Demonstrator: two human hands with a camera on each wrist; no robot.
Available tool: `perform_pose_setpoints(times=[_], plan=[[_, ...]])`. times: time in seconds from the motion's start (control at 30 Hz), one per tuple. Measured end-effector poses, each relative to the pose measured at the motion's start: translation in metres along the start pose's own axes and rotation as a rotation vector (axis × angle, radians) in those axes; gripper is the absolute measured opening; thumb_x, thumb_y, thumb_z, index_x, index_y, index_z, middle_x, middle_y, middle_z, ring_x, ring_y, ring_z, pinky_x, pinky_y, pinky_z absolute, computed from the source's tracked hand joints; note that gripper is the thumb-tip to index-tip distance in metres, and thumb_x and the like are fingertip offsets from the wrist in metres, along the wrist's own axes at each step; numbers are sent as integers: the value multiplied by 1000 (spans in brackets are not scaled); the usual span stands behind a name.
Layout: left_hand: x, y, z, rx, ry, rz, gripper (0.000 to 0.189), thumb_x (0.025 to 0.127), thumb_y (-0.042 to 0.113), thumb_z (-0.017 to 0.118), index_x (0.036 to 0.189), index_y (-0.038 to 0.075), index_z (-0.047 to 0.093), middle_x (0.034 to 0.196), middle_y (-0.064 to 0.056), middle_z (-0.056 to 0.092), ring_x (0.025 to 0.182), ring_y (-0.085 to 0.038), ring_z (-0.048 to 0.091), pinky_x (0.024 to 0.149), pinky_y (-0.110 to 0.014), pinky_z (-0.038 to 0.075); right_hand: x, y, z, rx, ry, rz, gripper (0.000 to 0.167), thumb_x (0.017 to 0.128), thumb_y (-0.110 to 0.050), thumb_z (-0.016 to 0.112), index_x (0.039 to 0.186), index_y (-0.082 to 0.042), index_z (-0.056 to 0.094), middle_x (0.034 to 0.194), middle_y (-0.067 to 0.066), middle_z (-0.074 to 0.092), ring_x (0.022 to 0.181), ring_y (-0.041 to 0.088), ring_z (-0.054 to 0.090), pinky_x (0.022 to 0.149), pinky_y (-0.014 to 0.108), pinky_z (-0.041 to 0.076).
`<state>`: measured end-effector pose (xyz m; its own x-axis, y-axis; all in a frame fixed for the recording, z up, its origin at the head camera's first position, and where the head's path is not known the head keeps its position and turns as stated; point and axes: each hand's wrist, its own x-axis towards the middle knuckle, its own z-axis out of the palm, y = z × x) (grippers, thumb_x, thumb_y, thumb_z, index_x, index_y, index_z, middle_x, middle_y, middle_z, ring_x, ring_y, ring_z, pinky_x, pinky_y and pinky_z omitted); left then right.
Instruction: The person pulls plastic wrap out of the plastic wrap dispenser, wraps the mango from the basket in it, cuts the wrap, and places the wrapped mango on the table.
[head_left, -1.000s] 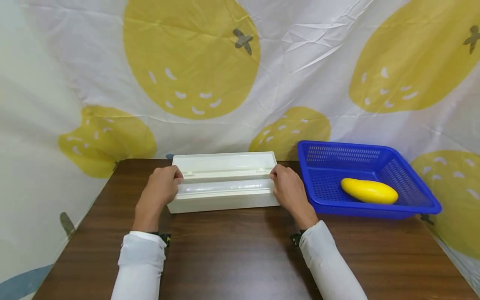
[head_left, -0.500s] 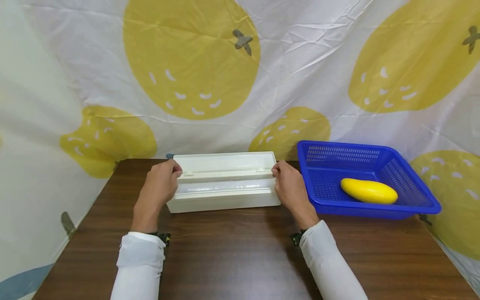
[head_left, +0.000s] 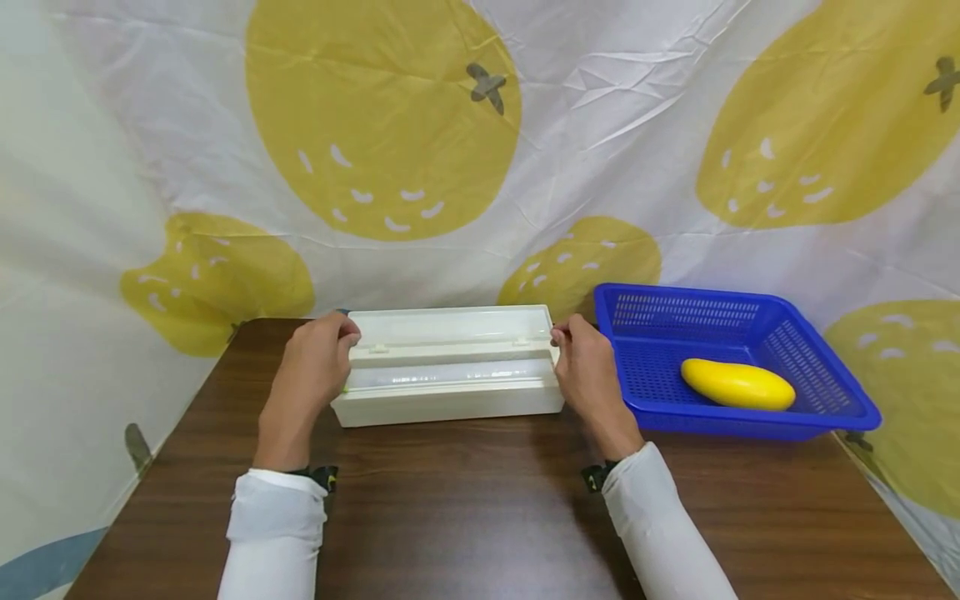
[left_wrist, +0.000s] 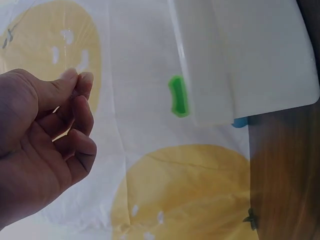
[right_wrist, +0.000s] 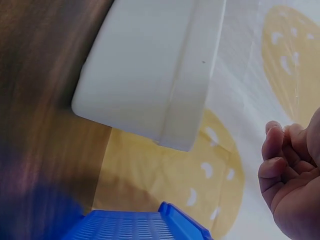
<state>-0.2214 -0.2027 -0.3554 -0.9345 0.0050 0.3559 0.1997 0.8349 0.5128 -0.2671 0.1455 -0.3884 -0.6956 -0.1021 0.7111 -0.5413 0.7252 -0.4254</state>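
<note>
A white cling film dispenser box [head_left: 450, 408] stands on the table with its lid raised, and a roll of clear film [head_left: 450, 372] shows inside. My left hand [head_left: 307, 367] is at the box's left end, thumb and forefinger pinching a sheer edge of film; faint creases run from the fingertips in the left wrist view. At the other end my right hand [head_left: 588, 367] pinches the film likewise, its pull lines faint in the right wrist view. Both hands are raised above the box. A green tab [left_wrist: 178, 97] sticks out by the box's left end.
To the right stands a blue plastic basket [head_left: 697, 292] with a yellow oblong fruit [head_left: 738, 385] in it, close to my right hand. A fruit-print cloth [head_left: 420, 275] hangs behind the brown wooden table [head_left: 465, 508].
Both hands have risen a little and drifted slightly apart, from the box's ends to just outside them. The box, basket and yellow fruit have stayed in place.
</note>
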Motion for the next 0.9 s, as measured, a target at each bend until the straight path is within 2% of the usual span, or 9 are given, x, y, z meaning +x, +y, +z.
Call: perform_pose_setpoints(times=[0.33, 0.57, 0.73, 0.9], plan=[[-15, 12, -3, -6, 102, 32, 17, 104, 9, 52, 106, -3, 63, 99, -21, 66, 93, -38, 62, 84, -54, 51, -3, -3, -10, 45, 62, -44, 14, 101, -8, 59, 91, 0, 64, 81, 14, 68, 72, 30, 64, 67, 44, 53], [-20, 15, -3, -10, 226, 120, 13, 101, 4, 56, 100, -5, 65, 92, -22, 66, 84, -38, 63, 76, -53, 52, -2, -9, -16, 102, 88, -71, 10, 99, 1, 58, 91, 3, 63, 75, 15, 68, 61, 24, 64, 56, 37, 53], [-21, 20, -6, -16, 256, 125, 12, 101, 4, 57, 100, -6, 65, 88, -21, 65, 80, -35, 60, 74, -51, 52, -1, -12, -21, 132, 118, -85, 7, 97, 3, 59, 92, 4, 63, 76, 16, 70, 62, 23, 68, 57, 37, 56], [-23, 24, -9, -30, 278, 117, 12, 100, 4, 57, 100, -5, 65, 92, -21, 65, 87, -38, 62, 80, -54, 51, 0, -14, -26, 152, 138, -105, 5, 97, 4, 60, 93, 5, 63, 77, 16, 70, 63, 22, 69, 58, 36, 57]])
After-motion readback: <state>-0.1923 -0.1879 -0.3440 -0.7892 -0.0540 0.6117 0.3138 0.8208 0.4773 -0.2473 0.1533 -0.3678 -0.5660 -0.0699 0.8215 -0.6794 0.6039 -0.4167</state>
